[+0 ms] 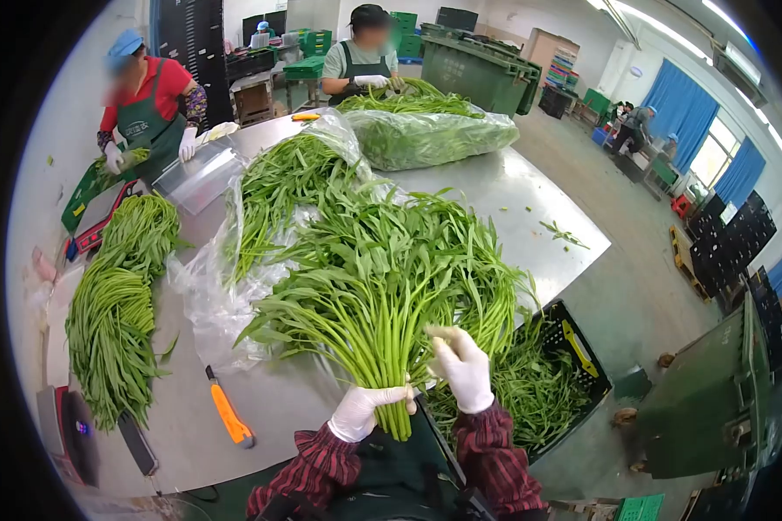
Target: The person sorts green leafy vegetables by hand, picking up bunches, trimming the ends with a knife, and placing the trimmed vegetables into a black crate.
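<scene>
My left hand (369, 412), in a white glove, is wrapped round the stems of a bunch of water spinach (389, 334). The stem ends stick out below the fist and the leaves fan out away from me. Just right of the bunch, my gloved right hand (463, 368) is raised with bent fingers and the thumb apart; nothing shows in it. Behind the bunch lies a large heap of loose water spinach (426, 230), partly on clear plastic (213, 300). An orange utility knife (229, 412) rests on the metal table (269, 451) to my left.
At the left lie stacked water spinach bunches (117, 321) beside a red scale (102, 215). A black crate (573, 343) of greens stands below the table's right edge. Two co-workers (152, 108) handle things across the table. A filled plastic bag (434, 139) lies at the far side, and a green bin (699, 399) stands right.
</scene>
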A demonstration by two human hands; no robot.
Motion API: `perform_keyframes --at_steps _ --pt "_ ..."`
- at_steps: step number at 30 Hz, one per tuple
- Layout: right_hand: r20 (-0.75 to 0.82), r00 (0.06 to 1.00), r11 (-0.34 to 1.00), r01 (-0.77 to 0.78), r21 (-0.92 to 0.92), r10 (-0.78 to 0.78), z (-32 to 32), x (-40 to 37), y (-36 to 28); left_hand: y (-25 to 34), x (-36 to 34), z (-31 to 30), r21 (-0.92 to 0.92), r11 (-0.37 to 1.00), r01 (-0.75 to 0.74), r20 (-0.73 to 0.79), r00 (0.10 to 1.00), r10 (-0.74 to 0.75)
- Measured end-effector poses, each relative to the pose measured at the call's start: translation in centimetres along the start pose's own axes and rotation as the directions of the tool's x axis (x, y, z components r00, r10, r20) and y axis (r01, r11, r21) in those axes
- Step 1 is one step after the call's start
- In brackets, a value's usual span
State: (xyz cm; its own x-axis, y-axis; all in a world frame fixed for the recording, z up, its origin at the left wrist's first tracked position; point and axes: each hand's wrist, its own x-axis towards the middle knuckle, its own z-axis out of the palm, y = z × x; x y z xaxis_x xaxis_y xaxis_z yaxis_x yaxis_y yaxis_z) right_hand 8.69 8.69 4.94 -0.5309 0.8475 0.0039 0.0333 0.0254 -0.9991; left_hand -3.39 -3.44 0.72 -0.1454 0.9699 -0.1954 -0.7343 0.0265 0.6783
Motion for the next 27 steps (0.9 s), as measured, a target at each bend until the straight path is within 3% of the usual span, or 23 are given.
perform_keyframes --at_steps 1,2,4,6,8,9,10,11,12,13,14,15,16,18,19,20,21,22,24,27 --pt "0.105 0.993 0.974 0.071 -0.214 -0.049 -0.1 0.5 -0.5 -0.4 0.2 -0.2 0.014 1.0 0.006 0.026 1.0 -0.006" --pt "0.196 0.98 0.982 0.082 -0.171 -0.048 -0.2 1.1 1.0 -0.3 0.2 -0.1 0.015 1.0 0.007 0.033 0.999 -0.008" --pt "0.256 0.932 0.912 0.321 -0.255 -0.256 -0.3 2.0 4.3 0.0 0.0 0.4 0.024 1.0 0.017 0.044 0.999 -0.018" --pt "0.377 0.926 0.99 0.074 -0.123 -0.022 -0.4 1.4 2.9 0.1 0.0 0.2 0.026 1.0 0.005 0.045 0.999 -0.006" --pt "0.301 0.953 0.942 0.141 -0.306 -0.045 0.1 0.9 3.1 0.1 -0.1 -0.2 -0.031 0.998 0.047 0.06 0.997 -0.046" --pt "0.301 0.953 0.942 0.141 -0.304 -0.046 -0.1 1.0 3.7 0.1 -0.1 -0.2 -0.029 0.998 0.047 0.059 0.997 -0.046" --pt "0.172 0.925 0.809 0.38 -0.448 -0.338 -0.5 1.3 4.5 0.2 -0.1 -0.2 -0.011 0.998 0.059 0.072 0.996 -0.058" --pt "0.089 0.784 0.592 0.533 -0.605 -0.614 -1.0 1.4 4.9 0.2 -0.1 -0.2 0.006 0.997 0.072 0.085 0.994 -0.072" --pt "-0.16 0.922 0.834 0.234 -0.5 -0.354 -1.7 1.4 3.8 0.4 -0.2 -0.1 0.007 0.997 0.072 0.088 0.993 -0.073" --pt "-0.301 0.932 0.958 0.123 -0.26 -0.202 -2.8 1.7 2.1 0.9 -0.4 0.1 0.065 0.998 0.019 0.103 0.994 -0.026" --pt "-0.338 0.926 0.982 0.131 -0.135 -0.17 -4.3 2.2 2.2 1.7 -0.8 0.4 0.124 0.992 -0.038 0.118 0.993 0.023" --pt "-0.313 0.745 0.713 0.297 -0.635 -0.589 -6.5 3.1 3.8 3.6 -1.6 1.6 0.15 0.987 -0.056 0.067 0.997 0.046" --pt "-0.408 0.796 0.749 0.084 -0.657 -0.447 -8.0 3.1 4.8 4.7 -1.7 1.5 0.155 0.986 -0.063 0.061 0.997 0.054" --pt "-0.536 0.839 0.901 -0.159 -0.403 -0.091 -7.6 0.9 1.1 6.7 -1.9 1.0 0.397 0.901 -0.171 0.012 0.983 0.182" --pt "-0.525 0.831 0.892 -0.082 -0.444 -0.184 -8.2 0.7 2.3 7.5 -1.5 0.4 0.462 0.854 -0.239 0.106 0.971 0.214" --pt "-0.508 0.815 0.876 -0.002 -0.482 -0.277 -8.4 0.4 3.7 7.6 -1.4 0.3 0.469 0.846 -0.254 0.096 0.967 0.237" --pt "-0.475 0.858 0.93 0.008 -0.368 -0.196 -7.1 -0.7 2.4 7.4 -1.2 0.6 0.439 0.88 -0.179 0.002 0.98 0.199" --pt "-0.417 0.884 0.937 0.059 -0.344 -0.209 -6.2 -1.3 3.1 7.1 -0.8 0.7 0.399 0.91 -0.11 -0.087 0.984 0.157" --pt "-0.268 0.911 0.887 0.181 -0.425 -0.315 -3.8 -2.5 4.5 5.3 0.1 0.0 0.471 0.841 -0.265 -0.074 0.938 0.337" --pt "-0.083 0.952 0.873 0.232 -0.428 -0.294 0.0 -3.9 4.3 3.5 0.6 -0.9 0.488 0.805 -0.339 -0.038 0.912 0.407"
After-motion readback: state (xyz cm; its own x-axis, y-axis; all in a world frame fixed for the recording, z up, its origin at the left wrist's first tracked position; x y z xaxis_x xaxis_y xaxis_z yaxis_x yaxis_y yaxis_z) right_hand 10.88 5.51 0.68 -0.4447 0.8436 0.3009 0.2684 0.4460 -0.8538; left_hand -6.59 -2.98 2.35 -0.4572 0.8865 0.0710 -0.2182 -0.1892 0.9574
